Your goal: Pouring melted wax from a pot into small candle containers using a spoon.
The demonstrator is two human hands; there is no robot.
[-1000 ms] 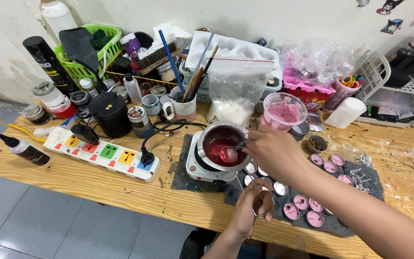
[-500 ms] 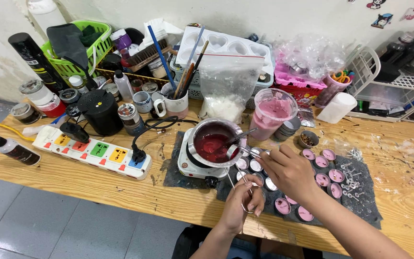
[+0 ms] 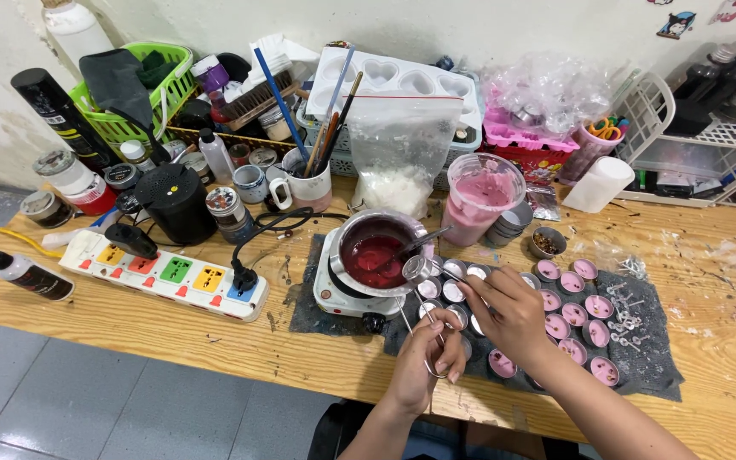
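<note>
My left hand point(image 3: 419, 362) grips the looped handles of thin metal tongs point(image 3: 411, 324). Their tips hold a small empty metal candle cup point(image 3: 415, 269) beside the pot of melted red wax point(image 3: 376, 255), which sits on a small white hotplate point(image 3: 334, 294). A spoon handle rests in the pot. My right hand point(image 3: 508, 311) pinches the upper arm of the tongs just right of the cup. Under and around both hands, several small metal cups stand on a dark mat point(image 3: 649, 358), many of them filled with pink wax point(image 3: 572, 307).
A plastic cup of pink wax point(image 3: 480, 196) and a bag of white flakes point(image 3: 398, 162) stand behind the pot. A power strip point(image 3: 163, 273), a black jar point(image 3: 176, 204), a mug of brushes point(image 3: 304, 183), a green basket point(image 3: 129, 94) and a squeeze bottle point(image 3: 23, 273) crowd the left.
My right hand left the pot and came down to my left hand. Both now hold the tongs, which have lifted a small cup next to the pot.
</note>
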